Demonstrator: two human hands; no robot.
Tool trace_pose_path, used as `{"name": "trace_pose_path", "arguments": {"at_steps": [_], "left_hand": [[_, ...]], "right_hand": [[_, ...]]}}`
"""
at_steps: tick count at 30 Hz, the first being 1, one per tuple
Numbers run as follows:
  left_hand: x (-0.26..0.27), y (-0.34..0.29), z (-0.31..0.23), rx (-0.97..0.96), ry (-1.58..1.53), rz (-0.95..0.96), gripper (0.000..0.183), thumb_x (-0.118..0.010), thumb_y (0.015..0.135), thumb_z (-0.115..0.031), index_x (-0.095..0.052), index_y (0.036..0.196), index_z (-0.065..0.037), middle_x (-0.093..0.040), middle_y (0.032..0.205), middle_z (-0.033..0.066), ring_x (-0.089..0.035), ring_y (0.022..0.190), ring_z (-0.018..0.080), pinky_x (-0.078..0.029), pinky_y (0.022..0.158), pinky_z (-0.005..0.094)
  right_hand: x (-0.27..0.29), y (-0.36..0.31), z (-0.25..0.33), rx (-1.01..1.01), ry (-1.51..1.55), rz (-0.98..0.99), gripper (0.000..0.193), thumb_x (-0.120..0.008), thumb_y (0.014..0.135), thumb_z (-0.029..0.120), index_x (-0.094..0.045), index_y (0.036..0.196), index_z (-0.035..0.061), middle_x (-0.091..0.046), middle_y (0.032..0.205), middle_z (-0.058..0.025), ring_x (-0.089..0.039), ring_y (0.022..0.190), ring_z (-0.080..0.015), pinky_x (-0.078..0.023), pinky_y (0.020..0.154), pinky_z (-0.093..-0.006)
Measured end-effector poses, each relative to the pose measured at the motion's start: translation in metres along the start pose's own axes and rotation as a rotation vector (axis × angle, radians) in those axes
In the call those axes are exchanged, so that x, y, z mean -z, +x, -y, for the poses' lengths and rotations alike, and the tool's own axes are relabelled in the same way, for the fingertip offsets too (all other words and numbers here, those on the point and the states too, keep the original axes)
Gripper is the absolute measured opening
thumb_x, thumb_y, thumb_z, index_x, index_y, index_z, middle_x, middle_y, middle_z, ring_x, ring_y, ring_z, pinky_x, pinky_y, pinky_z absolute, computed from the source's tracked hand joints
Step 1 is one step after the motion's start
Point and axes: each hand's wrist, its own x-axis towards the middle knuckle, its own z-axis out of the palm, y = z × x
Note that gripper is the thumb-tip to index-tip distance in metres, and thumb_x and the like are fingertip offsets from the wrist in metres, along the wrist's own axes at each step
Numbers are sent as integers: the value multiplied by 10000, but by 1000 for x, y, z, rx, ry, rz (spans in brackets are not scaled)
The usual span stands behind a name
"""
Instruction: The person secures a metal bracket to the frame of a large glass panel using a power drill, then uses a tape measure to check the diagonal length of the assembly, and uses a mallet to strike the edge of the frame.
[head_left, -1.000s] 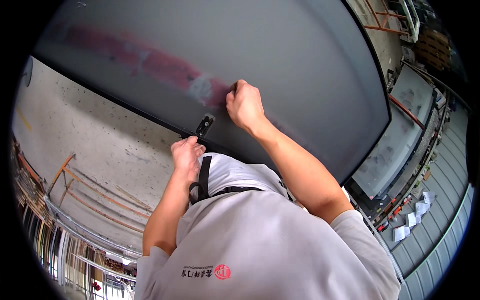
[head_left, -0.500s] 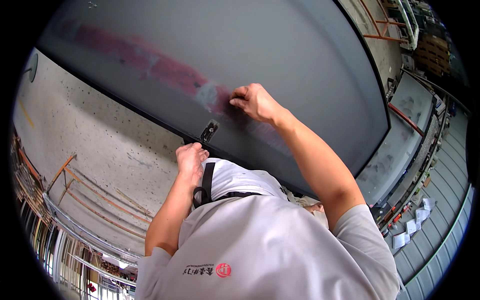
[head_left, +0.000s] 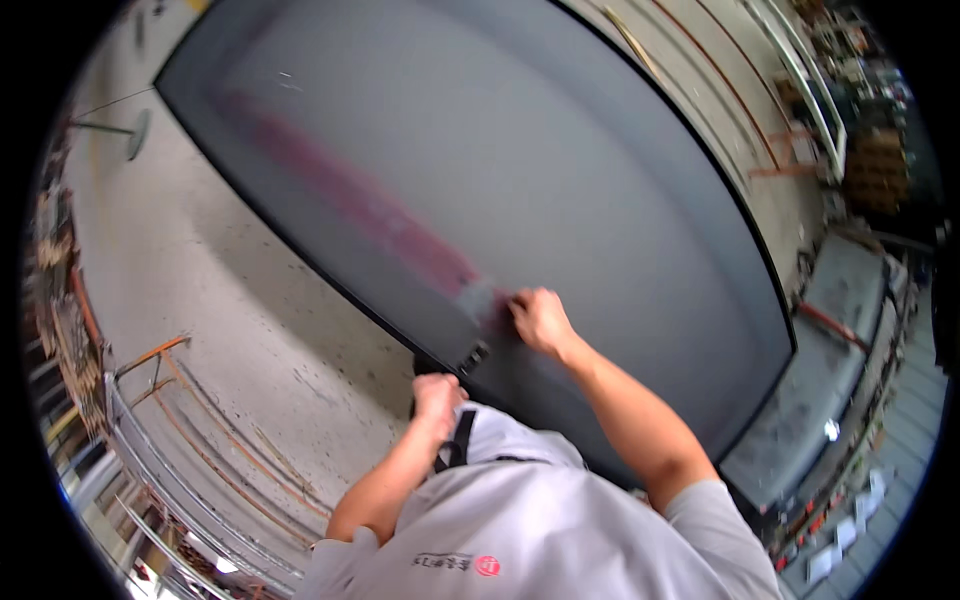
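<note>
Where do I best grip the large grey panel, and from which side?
Likely the dark left edge of the grey panel, coming from the left: that rim runs long and nearly straight, with floor visible beyond it, while the broad face looks flat.

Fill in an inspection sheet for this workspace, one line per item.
Surface: large dark-grey panel, black-edged; reddish band across it, cause unclear.
Job's things: small black fitting near the panel's edge.
Clutter: white sheets at far right; mixed items beyond.
Hands: left hand at the panel's edge by the fitting; right hand at the band's near end; grip contents not discernible.
Cables: nothing seen clearly.
Surroundings: speckled concrete floor, orange rails at lower left.
</note>
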Motion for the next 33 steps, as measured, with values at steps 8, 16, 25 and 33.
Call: {"name": "trace_pose_path", "arguments": {"at_steps": [8,16,25,33], "left_hand": [[-6,10,4,45,-8,-96,309,-582,764,46,-432,513,-53,-439,545,43,-453,437,187,-366,401,370],[-6,13,7,83,5,-120,299,-599,757,44,-403,555,-57,-417,580,44,-448,464,184,-391,414,380],[0,19,10,51,78,-64,267,-586,783,7,-419,587,-60,-445,571,72,-463,438,207,-379,403,385],[-8,25,8,105,-19,-28,392,-536,781,86,-336,517,-125,-378,513,24,-401,378,167,-318,365,330]], "right_hand": [[-11,3,9,-16,142,-139,248,-563,833,104,-590,1021,-56,-678,894,-263,-660,857,-433,-528,789,-460],[-21,1,-5,-10,-31,-153,196,-575,819,82,-601,961,-50,-665,851,-267,-645,844,-443,-524,770,-453],[23,6,-30,421,-272,324,193,-634,867,164,-621,1043,87,-685,874,-179,-660,835,-380,-536,710,-454],[46,25,-31,1071,-597,249,161,-517,852,189,-562,934,58,-553,1021,-121,-584,988,-299,-482,866,-433]]}}
